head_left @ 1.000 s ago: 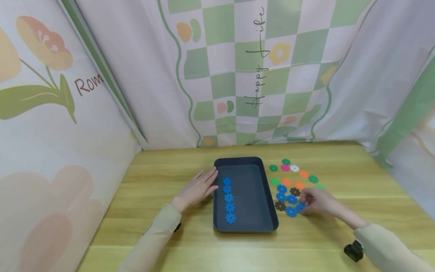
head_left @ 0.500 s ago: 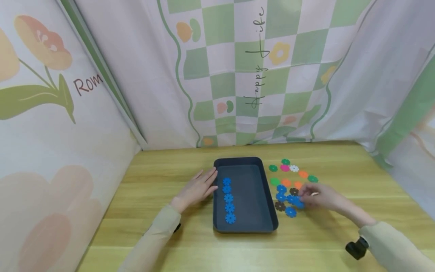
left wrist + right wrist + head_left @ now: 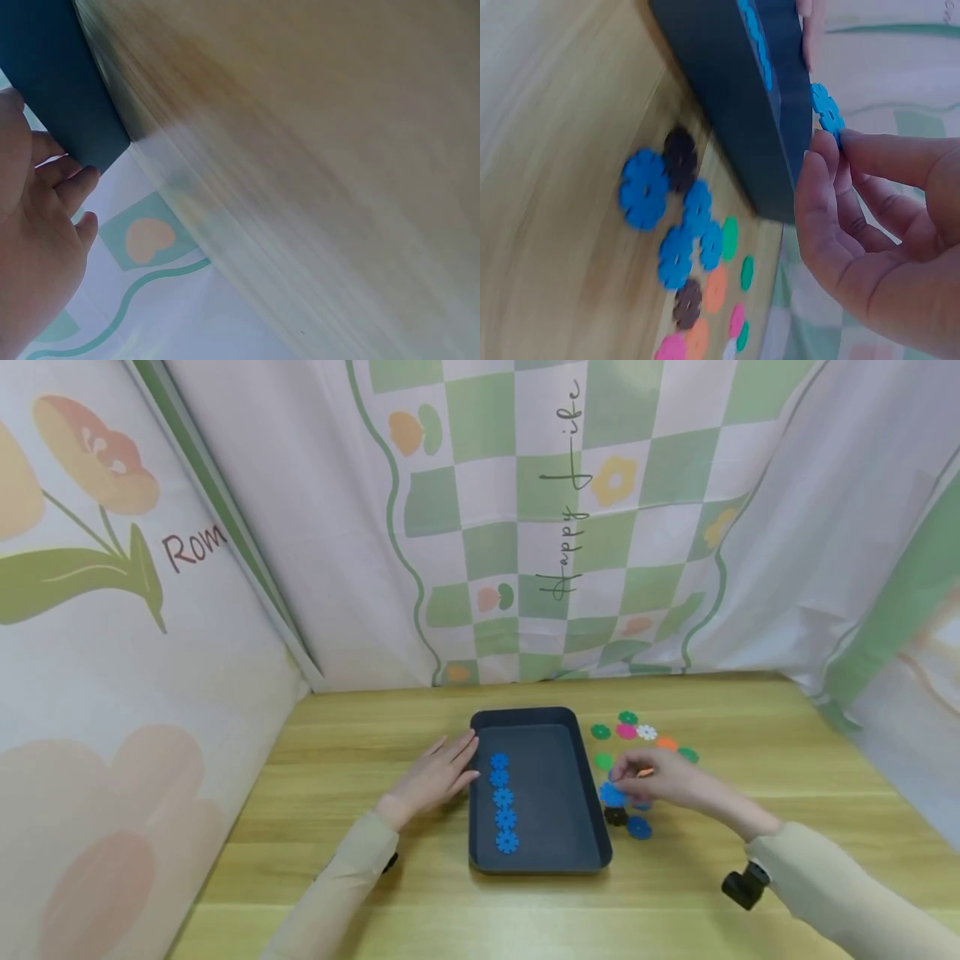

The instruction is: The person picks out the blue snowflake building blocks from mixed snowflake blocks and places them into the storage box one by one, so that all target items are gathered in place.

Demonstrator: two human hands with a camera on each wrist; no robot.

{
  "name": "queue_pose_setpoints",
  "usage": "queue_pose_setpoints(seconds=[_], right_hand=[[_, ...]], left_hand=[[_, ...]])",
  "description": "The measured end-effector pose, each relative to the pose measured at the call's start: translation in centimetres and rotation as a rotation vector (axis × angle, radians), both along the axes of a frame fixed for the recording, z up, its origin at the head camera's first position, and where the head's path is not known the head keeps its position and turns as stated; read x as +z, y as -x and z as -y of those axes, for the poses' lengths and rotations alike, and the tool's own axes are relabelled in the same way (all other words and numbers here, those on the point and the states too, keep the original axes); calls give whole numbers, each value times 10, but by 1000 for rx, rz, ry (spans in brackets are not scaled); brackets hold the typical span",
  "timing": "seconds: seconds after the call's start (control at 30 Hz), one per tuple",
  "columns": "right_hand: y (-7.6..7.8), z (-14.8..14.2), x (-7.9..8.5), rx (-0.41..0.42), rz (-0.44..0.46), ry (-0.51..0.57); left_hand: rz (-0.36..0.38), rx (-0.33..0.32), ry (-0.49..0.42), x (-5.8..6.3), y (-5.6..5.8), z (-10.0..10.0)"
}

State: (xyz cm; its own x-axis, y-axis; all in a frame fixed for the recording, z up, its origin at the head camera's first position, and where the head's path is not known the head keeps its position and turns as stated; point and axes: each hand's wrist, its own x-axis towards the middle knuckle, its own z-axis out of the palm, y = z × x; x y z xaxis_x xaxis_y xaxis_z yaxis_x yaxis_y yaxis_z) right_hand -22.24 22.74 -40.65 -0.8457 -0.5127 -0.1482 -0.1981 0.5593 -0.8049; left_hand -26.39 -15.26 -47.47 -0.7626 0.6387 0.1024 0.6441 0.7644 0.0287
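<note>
Thumb and forefinger of my right hand (image 3: 671,779) pinch a blue flower-shaped plastic disc (image 3: 828,110) by its edge. In the head view this disc is raised just right of the dark tray (image 3: 558,802). Inside that tray, several blue notched discs (image 3: 503,797) form a column along its left side. My left hand (image 3: 431,778) rests its extended fingers against the tray's left rim, and the left wrist view shows those fingers at the tray wall (image 3: 64,82). Below the right hand, loose blue discs (image 3: 644,190) lie on the table, partly hidden in the head view.
Right of the tray are brown discs (image 3: 680,160), orange discs (image 3: 715,289), green discs (image 3: 627,717), a pink disc (image 3: 626,731) and a white disc (image 3: 647,732). A printed curtain (image 3: 555,527) hangs behind the wooden table (image 3: 360,727).
My right hand has picked up a blue disc from the loose group and carried it left and up toward the tray's right rim. The left hand has stayed put.
</note>
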Motion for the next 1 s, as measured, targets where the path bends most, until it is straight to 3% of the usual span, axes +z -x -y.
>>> queue_pose_setpoints(seconds=[0.4, 1.0], right_hand=[[2, 55, -9, 98, 34, 4], [1, 92, -37, 158, 4, -91]], left_hand=[[-13, -9, 11, -1, 0, 1], [-17, -10, 12, 0, 1, -1]])
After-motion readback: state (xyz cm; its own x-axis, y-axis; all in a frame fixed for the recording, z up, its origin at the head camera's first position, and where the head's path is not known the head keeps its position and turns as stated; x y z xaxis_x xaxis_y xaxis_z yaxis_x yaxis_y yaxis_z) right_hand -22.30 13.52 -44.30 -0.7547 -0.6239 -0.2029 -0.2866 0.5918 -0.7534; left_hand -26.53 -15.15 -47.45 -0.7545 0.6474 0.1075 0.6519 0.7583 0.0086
